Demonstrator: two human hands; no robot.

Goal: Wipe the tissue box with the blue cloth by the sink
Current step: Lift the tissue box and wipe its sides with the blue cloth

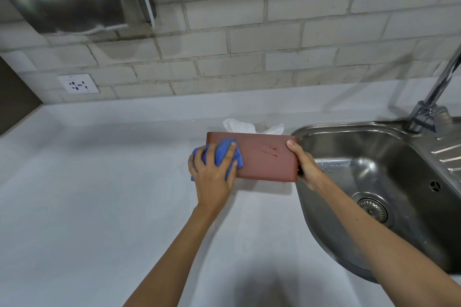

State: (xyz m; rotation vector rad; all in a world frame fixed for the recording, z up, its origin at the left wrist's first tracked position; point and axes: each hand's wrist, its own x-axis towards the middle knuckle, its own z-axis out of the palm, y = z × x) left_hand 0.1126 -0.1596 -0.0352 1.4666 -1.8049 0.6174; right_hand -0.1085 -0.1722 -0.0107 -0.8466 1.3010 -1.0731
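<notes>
Beside sink (374, 182), tissue box (264, 157), markings illegible.

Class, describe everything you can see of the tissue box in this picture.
The tissue box is a reddish-brown rectangular case, smooth and plastic-looking, tipped so a broad face points at the camera. White tissue pokes out behind it. It sits on the pale counter beside the sink. The left hand presses a blue cloth against it; the right hand grips its right end.

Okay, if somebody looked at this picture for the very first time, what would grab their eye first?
Probably the reddish-brown tissue box at the counter's middle, tipped on its side with white tissue poking out behind. The left hand presses a bright blue cloth on its left end while the right hand steadies the other end. Just right lies the steel sink.
</notes>
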